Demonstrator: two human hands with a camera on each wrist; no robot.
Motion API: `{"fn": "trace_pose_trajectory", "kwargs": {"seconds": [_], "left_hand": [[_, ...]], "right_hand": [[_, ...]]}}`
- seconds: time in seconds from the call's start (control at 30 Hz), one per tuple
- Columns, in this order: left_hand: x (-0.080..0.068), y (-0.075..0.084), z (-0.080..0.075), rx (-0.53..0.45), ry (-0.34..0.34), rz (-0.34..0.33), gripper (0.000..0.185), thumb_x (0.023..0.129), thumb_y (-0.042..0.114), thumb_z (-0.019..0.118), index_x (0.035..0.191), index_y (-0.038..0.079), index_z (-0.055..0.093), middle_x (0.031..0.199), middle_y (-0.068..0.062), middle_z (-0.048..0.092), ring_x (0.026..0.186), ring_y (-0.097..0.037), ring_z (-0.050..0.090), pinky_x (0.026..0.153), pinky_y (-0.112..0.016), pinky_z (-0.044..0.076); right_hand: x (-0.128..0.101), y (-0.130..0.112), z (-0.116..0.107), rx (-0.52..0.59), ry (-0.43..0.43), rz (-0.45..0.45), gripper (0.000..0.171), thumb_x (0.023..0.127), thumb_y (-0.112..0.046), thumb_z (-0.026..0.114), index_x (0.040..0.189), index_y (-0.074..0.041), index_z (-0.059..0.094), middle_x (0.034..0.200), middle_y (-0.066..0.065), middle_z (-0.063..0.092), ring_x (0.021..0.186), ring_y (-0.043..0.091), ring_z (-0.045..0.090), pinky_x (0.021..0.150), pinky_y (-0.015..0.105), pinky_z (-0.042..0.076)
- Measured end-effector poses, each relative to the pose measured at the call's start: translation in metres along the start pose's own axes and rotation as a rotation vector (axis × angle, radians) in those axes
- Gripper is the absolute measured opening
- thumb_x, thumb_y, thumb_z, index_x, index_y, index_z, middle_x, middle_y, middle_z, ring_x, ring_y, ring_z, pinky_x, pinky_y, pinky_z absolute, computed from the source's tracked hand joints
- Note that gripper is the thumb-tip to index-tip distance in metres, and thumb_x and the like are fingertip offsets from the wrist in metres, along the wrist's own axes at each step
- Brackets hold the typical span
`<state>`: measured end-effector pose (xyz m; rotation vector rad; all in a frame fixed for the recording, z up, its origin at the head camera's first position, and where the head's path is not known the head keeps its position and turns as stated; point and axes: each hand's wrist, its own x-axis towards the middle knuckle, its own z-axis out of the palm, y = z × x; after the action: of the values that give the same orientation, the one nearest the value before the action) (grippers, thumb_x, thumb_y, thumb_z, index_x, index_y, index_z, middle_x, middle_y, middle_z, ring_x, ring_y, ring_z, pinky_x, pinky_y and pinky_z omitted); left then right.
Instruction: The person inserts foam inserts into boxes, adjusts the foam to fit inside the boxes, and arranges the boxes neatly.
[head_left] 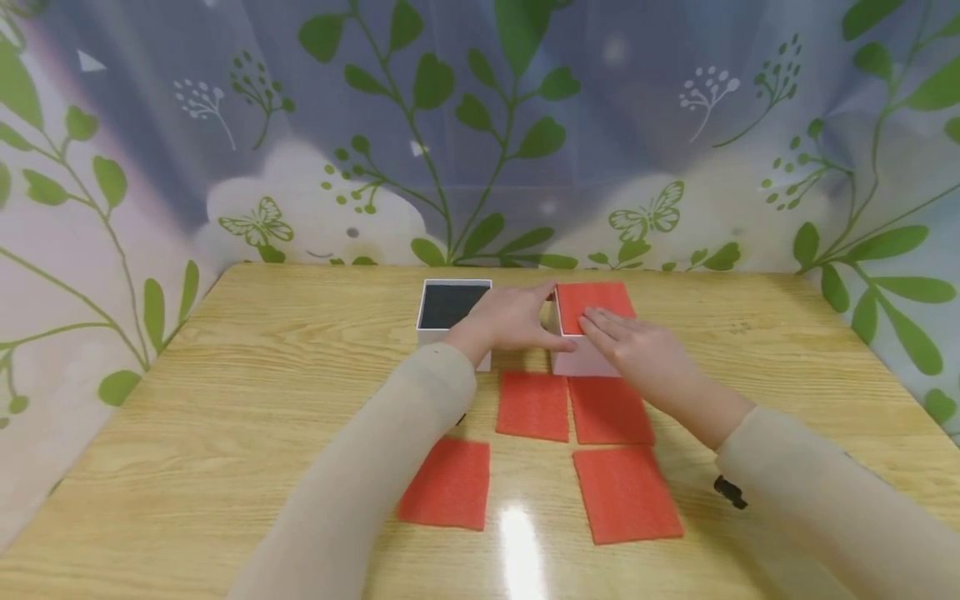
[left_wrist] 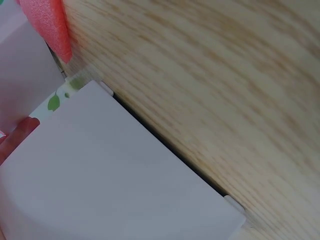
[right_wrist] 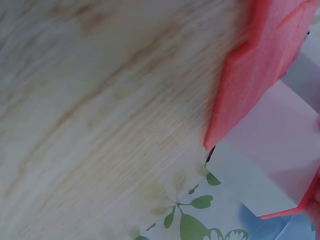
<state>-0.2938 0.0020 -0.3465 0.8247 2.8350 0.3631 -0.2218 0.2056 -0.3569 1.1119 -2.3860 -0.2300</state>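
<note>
Holding the right white box [head_left: 588, 357] at its left side, the left hand [head_left: 510, 318] has its grip spread wide, thumb against the near face and a finger at the far corner. The right hand [head_left: 641, 346] rests extended fingers on a red square [head_left: 600, 296] covering the top of this box; its grip is uncurled, with hold of nothing. Farther left stands another white box [head_left: 431, 337] with a dark top. Nearer on the tabletop [head_left: 187, 433] lie four more red squares [head_left: 532, 404], one partly hidden by the left sleeve [head_left: 375, 442]. A leaf-patterned curtain [head_left: 480, 133] hangs beyond.
</note>
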Motion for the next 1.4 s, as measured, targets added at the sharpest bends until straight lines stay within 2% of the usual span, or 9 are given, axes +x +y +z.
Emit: {"fn": "trace_pose_trajectory", "kwargs": {"seconds": [0.17, 0.33, 0.4, 0.63, 0.93, 1.03, 1.23, 1.4], "left_hand": [[0.000, 0.000, 0.001, 0.007, 0.001, 0.007, 0.105, 0.071, 0.076, 0.055, 0.150, 0.015, 0.020, 0.139, 0.003, 0.047, 0.119, -0.018, 0.050, 0.097, -0.038, 0.039], [-0.001, -0.001, 0.002, 0.009, 0.005, 0.013, 0.105, 0.071, 0.076, 0.054, 0.150, 0.014, 0.021, 0.138, 0.004, 0.047, 0.119, -0.018, 0.050, 0.097, -0.038, 0.038], [0.000, -0.001, 0.002, 0.010, 0.005, 0.015, 0.105, 0.071, 0.076, 0.054, 0.150, 0.015, 0.021, 0.138, 0.005, 0.047, 0.119, -0.017, 0.049, 0.098, -0.037, 0.038], [0.004, 0.000, 0.000, 0.027, 0.004, 0.021, 0.100, 0.074, 0.072, 0.054, 0.149, 0.015, 0.022, 0.136, 0.005, 0.050, 0.116, -0.015, 0.052, 0.096, -0.035, 0.039], [0.004, 0.000, 0.000, 0.046, 0.009, 0.018, 0.100, 0.073, 0.074, 0.053, 0.149, 0.017, 0.022, 0.138, 0.006, 0.048, 0.119, -0.015, 0.050, 0.097, -0.034, 0.038], [0.005, -0.001, 0.001, 0.049, 0.007, 0.016, 0.104, 0.072, 0.076, 0.053, 0.150, 0.016, 0.020, 0.138, 0.006, 0.047, 0.120, -0.015, 0.049, 0.098, -0.034, 0.038], [0.004, -0.003, 0.002, 0.043, 0.016, 0.017, 0.107, 0.069, 0.079, 0.053, 0.150, 0.016, 0.020, 0.135, 0.005, 0.050, 0.113, -0.016, 0.054, 0.092, -0.033, 0.041], [0.003, -0.003, 0.002, 0.044, 0.021, 0.021, 0.107, 0.070, 0.078, 0.054, 0.150, 0.015, 0.021, 0.133, 0.006, 0.051, 0.109, -0.015, 0.056, 0.089, -0.033, 0.043]], "right_hand": [[-0.002, 0.002, -0.001, 0.086, -0.051, 0.001, 0.057, 0.071, 0.015, 0.070, 0.125, 0.006, 0.055, 0.125, 0.022, 0.055, 0.112, 0.033, 0.055, 0.082, 0.042, 0.049], [-0.001, 0.002, -0.001, 0.110, -0.071, 0.016, 0.060, 0.072, 0.016, 0.069, 0.128, 0.005, 0.053, 0.128, 0.021, 0.054, 0.114, 0.033, 0.054, 0.082, 0.042, 0.049], [0.000, 0.001, -0.001, 0.119, -0.088, 0.026, 0.062, 0.074, 0.015, 0.068, 0.132, 0.004, 0.050, 0.131, 0.020, 0.051, 0.117, 0.033, 0.052, 0.082, 0.043, 0.049], [0.005, -0.002, 0.001, 0.253, -0.167, 0.059, 0.058, 0.084, 0.011, 0.059, 0.138, 0.003, 0.041, 0.141, 0.021, 0.040, 0.128, 0.036, 0.038, 0.093, 0.050, 0.040], [0.007, -0.001, -0.002, 0.286, -0.193, 0.090, 0.058, 0.084, 0.010, 0.059, 0.138, 0.005, 0.039, 0.141, 0.022, 0.039, 0.129, 0.036, 0.037, 0.097, 0.049, 0.037], [0.007, 0.003, -0.004, 0.336, -0.193, 0.172, 0.057, 0.086, 0.007, 0.057, 0.139, 0.007, 0.037, 0.142, 0.023, 0.036, 0.130, 0.037, 0.035, 0.098, 0.049, 0.035], [0.010, 0.026, -0.008, 0.473, -0.202, 0.449, 0.049, 0.095, -0.005, 0.044, 0.141, 0.008, 0.032, 0.142, 0.027, 0.034, 0.129, 0.041, 0.034, 0.101, 0.053, 0.030], [0.016, 0.046, -0.005, 0.639, -0.290, 0.591, 0.052, 0.101, -0.016, 0.038, 0.145, 0.007, 0.021, 0.145, 0.028, 0.026, 0.133, 0.042, 0.025, 0.105, 0.053, 0.022]]}}
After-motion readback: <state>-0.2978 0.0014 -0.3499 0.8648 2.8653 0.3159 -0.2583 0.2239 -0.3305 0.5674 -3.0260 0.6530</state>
